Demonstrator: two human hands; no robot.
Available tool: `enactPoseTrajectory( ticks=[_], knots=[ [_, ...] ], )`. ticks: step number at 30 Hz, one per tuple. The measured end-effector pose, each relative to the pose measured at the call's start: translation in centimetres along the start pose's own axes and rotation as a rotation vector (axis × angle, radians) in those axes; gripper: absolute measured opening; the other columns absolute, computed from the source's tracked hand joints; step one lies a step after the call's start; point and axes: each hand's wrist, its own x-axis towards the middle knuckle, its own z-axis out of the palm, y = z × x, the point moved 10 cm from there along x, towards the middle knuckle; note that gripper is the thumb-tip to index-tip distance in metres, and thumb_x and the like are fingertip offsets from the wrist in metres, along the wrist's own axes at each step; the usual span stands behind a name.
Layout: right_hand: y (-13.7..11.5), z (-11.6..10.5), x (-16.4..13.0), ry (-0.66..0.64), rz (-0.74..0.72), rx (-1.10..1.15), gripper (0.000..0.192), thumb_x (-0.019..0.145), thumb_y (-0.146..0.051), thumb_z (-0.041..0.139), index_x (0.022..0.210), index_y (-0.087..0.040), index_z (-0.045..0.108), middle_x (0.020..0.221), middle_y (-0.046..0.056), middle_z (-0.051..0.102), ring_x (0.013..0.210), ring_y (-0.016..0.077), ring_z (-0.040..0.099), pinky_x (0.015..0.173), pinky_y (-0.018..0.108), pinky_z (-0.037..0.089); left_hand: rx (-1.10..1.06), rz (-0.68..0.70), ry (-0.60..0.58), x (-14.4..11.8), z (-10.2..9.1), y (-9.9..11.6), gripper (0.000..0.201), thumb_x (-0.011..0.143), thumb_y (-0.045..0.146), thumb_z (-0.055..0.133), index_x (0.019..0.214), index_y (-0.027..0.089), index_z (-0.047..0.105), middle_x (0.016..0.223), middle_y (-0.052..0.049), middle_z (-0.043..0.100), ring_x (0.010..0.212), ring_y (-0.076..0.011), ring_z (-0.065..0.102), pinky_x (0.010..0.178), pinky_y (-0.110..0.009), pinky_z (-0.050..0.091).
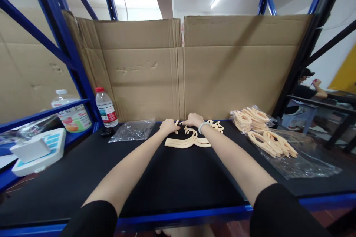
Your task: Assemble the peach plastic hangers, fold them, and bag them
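Note:
Near the back of the table, my left hand [167,126] is closed on a beige plastic hanger [177,126], whose arm sticks up beside the fingers. My right hand [193,119], with a beaded bracelet on the wrist, pinches a beige part close by; whether it belongs to the same hanger is too small to tell. Just in front of both hands lies a stack of beige hangers [179,143], arms spread and hooks toward the back. More beige hanger pieces [217,126] lie behind my right wrist, partly hidden by it.
To the right, bagged beige hangers [251,118] and folded hangers [272,143] rest on clear plastic [308,163]. A flat plastic bag [133,130] and a red-capped bottle [106,107] are at left. Cardboard [144,81] walls the back. A person [308,89] sits far right.

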Motion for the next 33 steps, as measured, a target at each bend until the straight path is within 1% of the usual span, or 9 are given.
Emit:
enactPoseTrajectory(
  ticks=[6,9,12,14,17,21,25,29,33],
  knots=[
    [0.2,3.1,0.9,-0.144,0.082,0.173,0.033,0.09,-0.032,0.056,0.119,-0.016,0.054,0.119,0.009,0.056,0.101,0.0207,0.059,0.083,0.04,0.051,-0.094,-0.048,-0.028,0.4,0.6,-0.1,0.033,0.089,0.03,0.058,0.118,0.014,0.054,0.118,-0.01,0.057,0.101,-0.023,0.059,0.083,-0.041,0.052],
    [0.5,3.0,0.9,-0.161,0.083,0.336,0.034,0.09,-0.033,0.057,0.118,-0.015,0.055,0.12,0.009,0.056,0.101,0.0219,0.059,0.084,0.04,0.051,-0.211,-0.038,-0.032,0.4,0.1,-0.4,0.033,0.09,0.03,0.058,0.118,0.015,0.054,0.118,-0.01,0.057,0.101,-0.023,0.059,0.083,-0.042,0.052],
    [1.1,1.6,0.0,-0.144,0.041,0.547,0.031,0.09,-0.032,0.056,0.114,-0.012,0.056,0.114,0.011,0.059,0.095,0.0197,0.06,0.08,0.038,0.052,-0.378,-0.007,-0.02,-0.4,-1.0,-1.0,0.032,0.09,0.031,0.057,0.118,0.015,0.054,0.118,-0.01,0.057,0.1,-0.0224,0.059,0.083,-0.042,0.052],
    [1.7,0.5,-1.3,-0.123,-0.019,0.704,0.023,0.091,-0.029,0.054,0.1,-0.008,0.06,0.098,0.011,0.062,0.078,0.0131,0.061,0.071,0.03,0.052,-0.519,0.033,-0.008,-1.8,-1.6,-1.2,0.028,0.091,0.03,0.056,0.115,0.015,0.056,0.115,-0.009,0.059,0.096,-0.0209,0.061,0.081,-0.04,0.053],
    [2.8,-0.5,-4.4,-0.109,-0.127,0.931,0.02,0.088,-0.031,0.058,0.082,-0.012,0.058,0.079,0.002,0.06,0.058,0.0045,0.053,0.058,0.02,0.048,-0.776,0.134,0.0,-4.9,-1.7,-0.9,0.016,0.091,0.024,0.054,0.1,0.012,0.057,0.098,-0.008,0.065,0.085,-0.0166,0.066,0.077,-0.031,0.054],
    [4.1,1.0,-8.8,-0.155,-0.194,1.161,0.03,0.07,-0.037,0.076,0.078,-0.015,0.056,0.07,-0.002,0.058,0.062,0.0062,0.058,0.063,0.02,0.05,-1.044,0.236,-0.01,-9.4,-0.2,0.1,0.019,0.084,0.028,0.061,0.092,0.015,0.051,0.093,-0.006,0.066,0.087,-0.0159,0.067,0.08,-0.028,0.054],
    [3.6,3.2,-11.4,-0.278,-0.226,1.424,0.036,0.062,-0.035,0.082,0.077,-0.016,0.056,0.079,0.001,0.064,0.068,0.0088,0.061,0.068,0.024,0.051,-1.414,0.374,-0.067,-12.1,1.1,1.7,0.033,0.073,0.033,0.074,0.087,0.017,0.049,0.089,-0.004,0.068,0.086,-0.0185,0.067,0.084,-0.034,0.053],
    [2.3,3.2,-12.7,-0.302,-0.336,1.405,0.029,0.072,-0.036,0.075,0.081,-0.017,0.055,0.079,0.0,0.063,0.071,0.0108,0.062,0.066,0.026,0.051,-1.411,0.431,-0.08,-13.2,1.6,2.4,0.026,0.075,0.029,0.072,0.084,0.018,0.05,0.086,-0.002,0.069,0.088,-0.0184,0.067,0.083,-0.031,0.051],
    [2.1,3.4,-13.9,-0.369,-0.303,1.408,0.026,0.077,-0.037,0.071,0.084,-0.017,0.056,0.095,0.004,0.063,0.08,0.0128,0.063,0.073,0.029,0.052,-1.345,0.428,-0.014,-13.9,1.3,1.9,0.02,0.079,0.025,0.069,0.083,0.019,0.051,0.087,-0.002,0.07,0.086,-0.0166,0.067,0.081,-0.029,0.051]
  ],
)
